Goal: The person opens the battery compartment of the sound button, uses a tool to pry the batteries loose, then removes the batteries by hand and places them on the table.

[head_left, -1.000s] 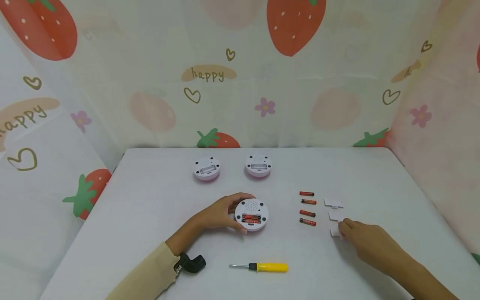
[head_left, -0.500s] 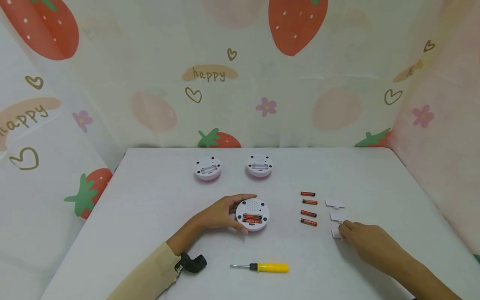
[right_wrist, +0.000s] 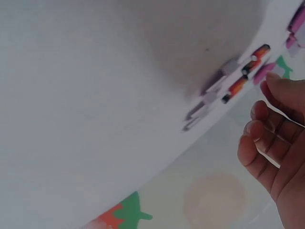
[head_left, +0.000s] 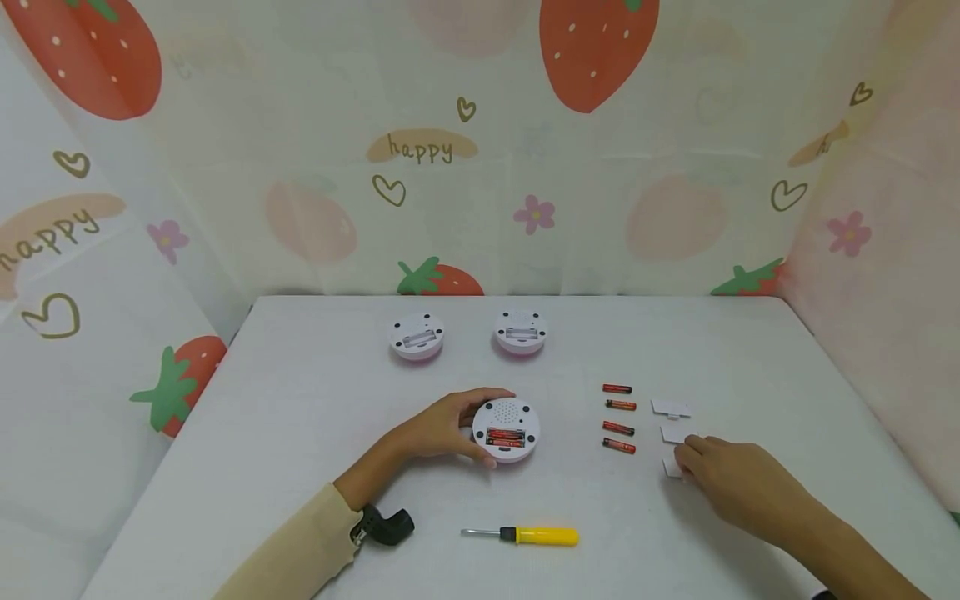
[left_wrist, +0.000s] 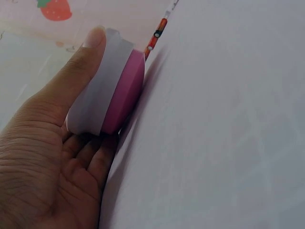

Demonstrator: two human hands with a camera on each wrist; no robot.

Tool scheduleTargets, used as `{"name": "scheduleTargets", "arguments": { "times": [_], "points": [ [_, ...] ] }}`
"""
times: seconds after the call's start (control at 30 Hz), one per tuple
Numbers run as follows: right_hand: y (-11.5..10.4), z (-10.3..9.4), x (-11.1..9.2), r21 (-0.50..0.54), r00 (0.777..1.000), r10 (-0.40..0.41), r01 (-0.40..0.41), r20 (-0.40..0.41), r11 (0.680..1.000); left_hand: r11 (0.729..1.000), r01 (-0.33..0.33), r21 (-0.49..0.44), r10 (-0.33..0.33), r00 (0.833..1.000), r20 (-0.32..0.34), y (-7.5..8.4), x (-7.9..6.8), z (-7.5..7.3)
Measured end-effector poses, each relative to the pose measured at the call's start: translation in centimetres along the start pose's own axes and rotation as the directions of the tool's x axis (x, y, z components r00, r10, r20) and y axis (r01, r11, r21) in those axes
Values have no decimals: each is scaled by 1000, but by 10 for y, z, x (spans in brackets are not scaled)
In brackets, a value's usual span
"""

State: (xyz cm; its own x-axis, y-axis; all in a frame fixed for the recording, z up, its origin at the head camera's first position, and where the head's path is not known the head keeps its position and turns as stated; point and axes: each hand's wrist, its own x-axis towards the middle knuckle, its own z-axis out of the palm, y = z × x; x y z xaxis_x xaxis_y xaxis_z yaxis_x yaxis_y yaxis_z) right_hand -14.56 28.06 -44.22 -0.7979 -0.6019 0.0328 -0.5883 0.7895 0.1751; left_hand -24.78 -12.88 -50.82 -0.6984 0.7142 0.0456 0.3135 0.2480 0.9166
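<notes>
My left hand (head_left: 438,429) grips a round white-and-pink battery device (head_left: 506,410), thumb and fingers about its rim. Its base faces up, with two red batteries (head_left: 506,437) in the uncovered compartment. The left wrist view shows its white side and pink lower part (left_wrist: 125,95) close over the table. On the right, my right hand (head_left: 731,479) hovers over small white battery covers, its fingertips overlapping the nearest cover (head_left: 671,468) and the end of the middle cover (head_left: 675,434). In the right wrist view its fingers (right_wrist: 257,150) are loosely curled with nothing visible between them.
Several loose red batteries (head_left: 618,428) lie between the device and the covers. Another white cover (head_left: 671,408) is farther back. Two similar devices, one left (head_left: 417,337) and one right (head_left: 521,333), have bare compartments. A yellow-handled screwdriver (head_left: 546,536) lies in front.
My right hand has shifted slightly left and away from me over the covers. The left hand keeps its grip on the device. The whole head view drifts slightly.
</notes>
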Motion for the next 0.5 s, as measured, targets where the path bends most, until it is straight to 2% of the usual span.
{"name": "scheduleTargets", "arguments": {
  "times": [0.2, 0.33, 0.43, 0.5],
  "points": [
    [-18, -14, 11, 107, 997, -24, 32, -72, 994, 1000, -2, -7, 2, 1000, -2, 1, -1, -1],
    [-34, -19, 23, 184, 999, -41, 47, -34, 982, 1000, -11, -1, 11, 1000, -15, -1, -1, 0],
    [-47, -22, 34, 198, 998, -68, 67, -1, 978, 1000, -21, -2, 21, 1000, -23, -3, -1, 0],
    [-56, -24, 40, 208, 996, -89, 88, -7, 974, 1000, -26, -5, 26, 999, -24, -4, -1, 1]
  ]
}}
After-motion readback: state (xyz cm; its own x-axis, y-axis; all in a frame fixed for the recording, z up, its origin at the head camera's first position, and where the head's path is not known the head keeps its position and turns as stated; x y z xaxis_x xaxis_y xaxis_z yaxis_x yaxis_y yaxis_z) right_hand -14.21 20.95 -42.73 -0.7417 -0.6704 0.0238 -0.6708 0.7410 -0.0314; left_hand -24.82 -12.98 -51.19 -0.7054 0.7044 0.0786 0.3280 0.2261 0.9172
